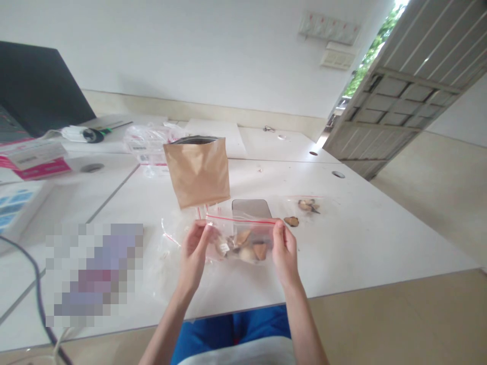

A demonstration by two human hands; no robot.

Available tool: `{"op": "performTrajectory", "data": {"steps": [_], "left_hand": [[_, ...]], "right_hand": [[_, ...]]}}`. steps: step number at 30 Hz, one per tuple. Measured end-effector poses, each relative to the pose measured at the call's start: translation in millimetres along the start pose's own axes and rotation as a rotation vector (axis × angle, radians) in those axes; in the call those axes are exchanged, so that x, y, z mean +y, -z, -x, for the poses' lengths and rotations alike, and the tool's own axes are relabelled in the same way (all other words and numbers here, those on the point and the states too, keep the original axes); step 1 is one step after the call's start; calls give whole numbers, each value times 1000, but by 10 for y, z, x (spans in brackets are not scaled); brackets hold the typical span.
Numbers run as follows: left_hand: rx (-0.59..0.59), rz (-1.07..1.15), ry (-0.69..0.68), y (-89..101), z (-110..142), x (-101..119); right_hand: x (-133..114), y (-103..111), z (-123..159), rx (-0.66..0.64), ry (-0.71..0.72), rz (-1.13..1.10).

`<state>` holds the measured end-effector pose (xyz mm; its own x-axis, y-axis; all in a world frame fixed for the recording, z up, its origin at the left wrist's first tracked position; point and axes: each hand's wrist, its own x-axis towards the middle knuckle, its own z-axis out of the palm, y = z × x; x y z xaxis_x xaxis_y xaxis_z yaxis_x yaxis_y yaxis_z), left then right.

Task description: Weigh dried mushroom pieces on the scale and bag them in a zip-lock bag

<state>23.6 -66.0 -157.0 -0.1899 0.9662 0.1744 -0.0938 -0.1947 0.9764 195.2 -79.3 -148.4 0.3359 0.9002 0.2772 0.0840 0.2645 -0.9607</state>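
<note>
I hold a small clear zip bag (241,238) with a red seal strip between both hands, just above the white table (361,228). Brown and pale dried pieces lie inside it. My left hand (195,253) pinches the bag's left edge. My right hand (284,251) pinches its right edge. Behind the bag stands an upright brown paper pouch (198,170) with an open top. A grey phone-like slab (251,208) lies flat just beyond the bag.
Another clear bag with dried pieces (309,205) and a loose brown piece (291,221) lie to the right. More empty clear bags (167,243) lie at the left. Pink and white boxes (38,159), a dark laptop screen (38,86) and plastic packets (148,142) sit farther back.
</note>
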Motion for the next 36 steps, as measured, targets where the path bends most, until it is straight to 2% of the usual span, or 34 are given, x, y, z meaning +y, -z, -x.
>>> {"op": "performTrajectory", "data": {"steps": [3,5,9,11,13,16,18,23,28,33,36], "left_hand": [[-59,-36,37,38,24,35],[-126,-44,59,75,27,68],[-304,-85,127,141,3,119],[-335,-120,164,139,-6,125],[-297,-145,153,104,-6,122],[-179,-128,63,37,5,109],[-113,-94,54,20,14,94],[-21,-44,104,91,35,38],[-46,-56,97,153,70,47],[-139,-72,146,149,117,124],[-138,-131,108,140,154,161]], "right_hand": [[-3,-4,4,211,52,33],[-26,9,-11,278,92,62],[-58,62,-33,206,85,64],[-54,87,-27,143,78,46],[-38,106,-20,97,76,31],[-3,124,-22,44,78,-1],[26,130,-30,5,77,-31],[81,121,-23,80,-34,-53],[71,107,2,156,-40,-2],[59,131,6,214,-17,65],[51,141,10,264,13,100]]}}
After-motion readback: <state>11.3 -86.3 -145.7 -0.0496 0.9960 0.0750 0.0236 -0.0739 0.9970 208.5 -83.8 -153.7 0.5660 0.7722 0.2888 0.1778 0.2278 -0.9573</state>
